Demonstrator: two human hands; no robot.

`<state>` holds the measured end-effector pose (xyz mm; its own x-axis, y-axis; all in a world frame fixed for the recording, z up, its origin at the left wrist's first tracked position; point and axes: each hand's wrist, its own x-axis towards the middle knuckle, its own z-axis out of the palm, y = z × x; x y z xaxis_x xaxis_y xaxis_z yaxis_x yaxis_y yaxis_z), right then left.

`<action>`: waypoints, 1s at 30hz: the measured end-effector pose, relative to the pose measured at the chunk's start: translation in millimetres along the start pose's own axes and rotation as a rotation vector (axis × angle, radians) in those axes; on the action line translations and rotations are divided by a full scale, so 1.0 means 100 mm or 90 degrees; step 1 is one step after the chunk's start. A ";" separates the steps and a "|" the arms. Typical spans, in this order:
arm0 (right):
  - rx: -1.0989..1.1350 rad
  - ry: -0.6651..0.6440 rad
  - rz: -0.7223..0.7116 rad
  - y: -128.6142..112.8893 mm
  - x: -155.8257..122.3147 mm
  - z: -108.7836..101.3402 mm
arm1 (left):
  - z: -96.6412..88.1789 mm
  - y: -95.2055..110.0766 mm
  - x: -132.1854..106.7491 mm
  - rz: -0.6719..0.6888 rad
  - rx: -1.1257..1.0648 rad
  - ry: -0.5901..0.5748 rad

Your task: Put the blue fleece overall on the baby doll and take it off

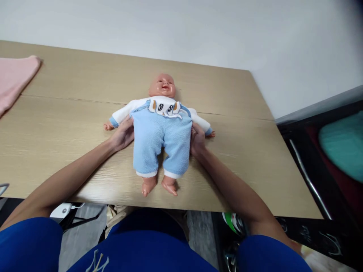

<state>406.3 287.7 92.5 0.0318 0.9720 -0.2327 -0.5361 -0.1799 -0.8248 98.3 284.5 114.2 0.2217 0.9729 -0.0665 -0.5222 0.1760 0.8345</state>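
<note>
A baby doll (161, 132) lies on its back on the wooden table (70, 124), head away from me, bare feet toward the near edge. It wears a light blue fleece romper with white sleeves. My left hand (124, 133) presses against the doll's left side at the waist, fingers curled onto the romper. My right hand (197, 139) grips the other side of the romper, under the doll's arm. Both hands clasp the torso between them.
A folded pink cloth (14, 81) lies at the table's far left. A white wall runs behind the table. To the right stands a dark frame with a teal cushion (344, 145). A white device with a cable (64, 209) sits below the near edge.
</note>
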 end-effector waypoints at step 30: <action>-0.040 0.008 0.094 -0.08 -0.02 -0.10 | -0.09 -0.08 0.08 0.121 0.173 0.023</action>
<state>419.1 285.8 93.7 -0.0331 0.9327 -0.3593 -0.4813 -0.3299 -0.8121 96.7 292.7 102.0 0.1098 0.9899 0.0892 -0.3114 -0.0509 0.9489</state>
